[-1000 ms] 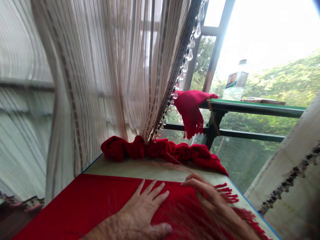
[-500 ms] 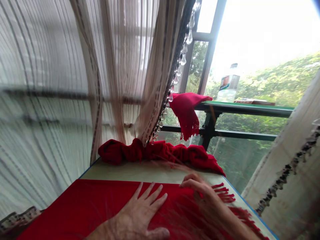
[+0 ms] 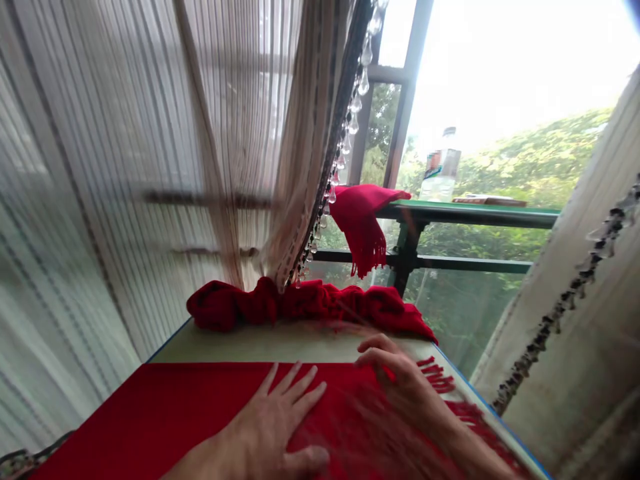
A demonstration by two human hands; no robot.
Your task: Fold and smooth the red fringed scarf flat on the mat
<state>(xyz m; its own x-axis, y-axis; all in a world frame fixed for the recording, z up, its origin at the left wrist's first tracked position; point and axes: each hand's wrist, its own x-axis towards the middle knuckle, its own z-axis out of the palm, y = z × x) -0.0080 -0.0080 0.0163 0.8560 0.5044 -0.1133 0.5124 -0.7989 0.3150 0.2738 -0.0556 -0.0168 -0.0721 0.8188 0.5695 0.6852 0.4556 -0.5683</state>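
Observation:
A flat red scarf [image 3: 165, 413] with a fringed right end lies spread on a pale table [image 3: 280, 343] with a blue edge. My left hand [image 3: 273, 427] rests flat on the scarf, fingers spread. My right hand [image 3: 400, 380] lies near the fringe at the scarf's far right corner, fingers bent down onto the cloth. Whether it pinches the cloth is unclear.
A bunched red scarf [image 3: 305, 307] lies along the table's far edge. Another red scarf [image 3: 363, 217] hangs over a green railing [image 3: 475, 215], which also bears a water bottle [image 3: 440, 170]. Sheer beaded curtains [image 3: 225, 147] hang at left and right.
The view has shifted slightly, so everything sits a little further left. Both hands stay on the flat scarf in nearly the same pose.

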